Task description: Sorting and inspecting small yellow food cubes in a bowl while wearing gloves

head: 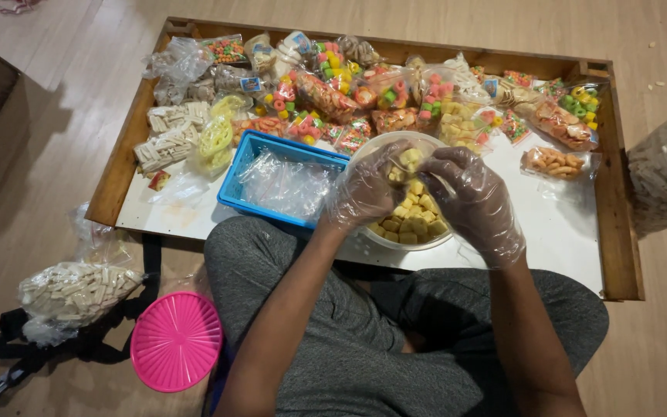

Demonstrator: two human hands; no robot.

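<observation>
Head view: my gloved left hand (366, 191) and right hand (472, 202) are meeting over the white bowl (384, 238) on the counter (573, 232), pinching yellow snack pieces (411, 157) together; bagging them seemingly needs one of the clear bags (286, 185) from the blue tray (229, 193).

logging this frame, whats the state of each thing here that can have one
left hand: gloved, over the bowl, pinching a small clear bag
right hand: gloved, fingers curled at the bag
white bowl: uncovered, part full of yellow snack pieces
blue basket: upright, holds empty clear bags
pink lid: off, flat on the floor
snack bags: filled, piled along the tray's far side
</observation>
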